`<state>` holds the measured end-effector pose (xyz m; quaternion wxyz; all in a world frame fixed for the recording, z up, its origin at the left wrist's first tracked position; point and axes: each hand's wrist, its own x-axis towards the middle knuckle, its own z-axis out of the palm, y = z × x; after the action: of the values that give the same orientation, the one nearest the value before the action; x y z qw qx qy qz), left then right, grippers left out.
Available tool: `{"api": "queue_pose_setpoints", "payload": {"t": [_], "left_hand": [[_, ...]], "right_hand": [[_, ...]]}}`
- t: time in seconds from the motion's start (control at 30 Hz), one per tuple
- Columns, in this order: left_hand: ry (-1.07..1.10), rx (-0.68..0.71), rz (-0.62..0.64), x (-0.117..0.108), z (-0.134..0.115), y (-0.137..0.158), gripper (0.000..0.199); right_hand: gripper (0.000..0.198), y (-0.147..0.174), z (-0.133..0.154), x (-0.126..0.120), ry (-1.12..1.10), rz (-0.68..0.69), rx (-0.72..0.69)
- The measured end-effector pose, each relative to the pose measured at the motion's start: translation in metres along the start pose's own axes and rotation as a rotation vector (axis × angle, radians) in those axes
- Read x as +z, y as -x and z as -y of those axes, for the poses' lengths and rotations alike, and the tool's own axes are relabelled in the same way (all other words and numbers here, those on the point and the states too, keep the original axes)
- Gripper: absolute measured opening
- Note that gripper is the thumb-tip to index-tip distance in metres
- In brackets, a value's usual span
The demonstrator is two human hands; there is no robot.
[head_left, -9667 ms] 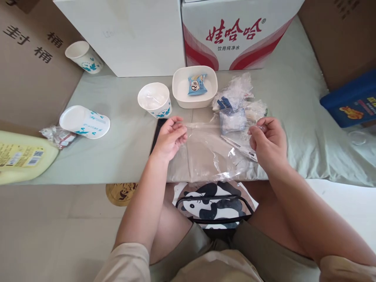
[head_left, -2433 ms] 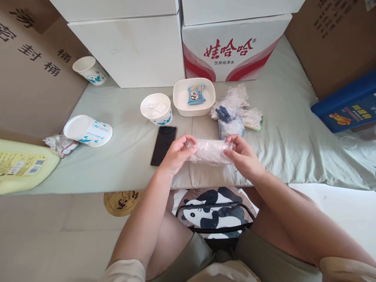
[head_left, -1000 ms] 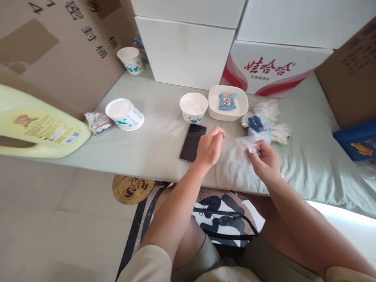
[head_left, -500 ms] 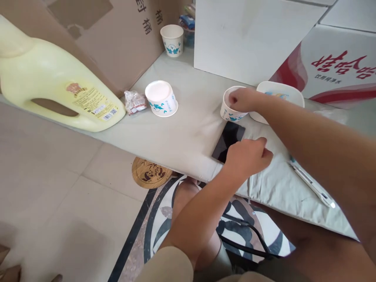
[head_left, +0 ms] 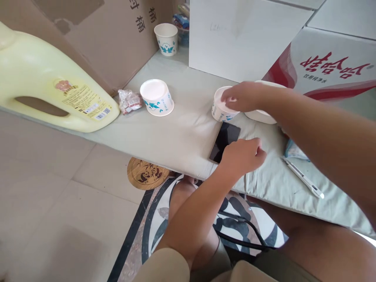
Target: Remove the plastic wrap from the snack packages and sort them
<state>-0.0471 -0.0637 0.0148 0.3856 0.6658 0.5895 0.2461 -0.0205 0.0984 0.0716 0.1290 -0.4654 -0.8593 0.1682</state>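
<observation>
My right hand (head_left: pixel 242 96) is over the mouth of a white paper cup (head_left: pixel 225 111) with blue leaf prints. Its fingers are curled together at the cup's opening, and whatever they may pinch is hidden. Closed into a loose fist, my left hand (head_left: pixel 243 154) rests beside a dark smartphone (head_left: pixel 223 137) and covers its lower corner. The inside of that fist is turned away from view. A white dish (head_left: pixel 260 116) stands just right of the cup, partly behind my right forearm.
An upside-down paper cup (head_left: pixel 156 98) stands beside a crumpled plastic packet (head_left: pixel 129 102) and a big yellow jug (head_left: pixel 58 86). Another cup (head_left: pixel 166 40) is upright at the back by a cardboard box (head_left: pixel 96 43). White cartons (head_left: pixel 235 39) line the rear. A white pen (head_left: pixel 304 178) lies right.
My right hand has lifted from inside the cup to above its rim. My left fist stays by the smartphone. The view has shifted slightly, showing more of a blue-edged packet under my right forearm.
</observation>
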Motion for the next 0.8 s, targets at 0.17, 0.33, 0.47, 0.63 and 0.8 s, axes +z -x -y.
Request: {"api": "queue_pose_setpoints", "payload": {"t": [0.17, 0.33, 0.47, 0.63, 0.8], "left_hand": [[-0.014, 0.015, -0.05, -0.003, 0.004, 0.004, 0.014], [-0.017, 0.019, -0.03, 0.004, 0.0, -0.003, 0.013], [-0.04, 0.043, 0.013, 0.02, -0.004, -0.014, 0.012], [-0.078, 0.067, 0.052, 0.042, -0.012, -0.027, 0.014], [-0.077, 0.107, 0.062, 0.05, -0.022, -0.033, 0.013]], "right_hand": [[0.012, 0.115, -0.036, -0.052, 0.195, -0.246, 0.102], [0.022, 0.208, -0.13, -0.04, 0.255, -0.307, 0.508], [0.033, 0.244, -0.164, -0.006, 0.215, -0.296, 0.412], [0.057, 0.241, -0.177, 0.016, 0.156, -0.365, 0.363], [0.039, 0.24, -0.191, -0.002, 0.117, -0.425, 0.31]]}}
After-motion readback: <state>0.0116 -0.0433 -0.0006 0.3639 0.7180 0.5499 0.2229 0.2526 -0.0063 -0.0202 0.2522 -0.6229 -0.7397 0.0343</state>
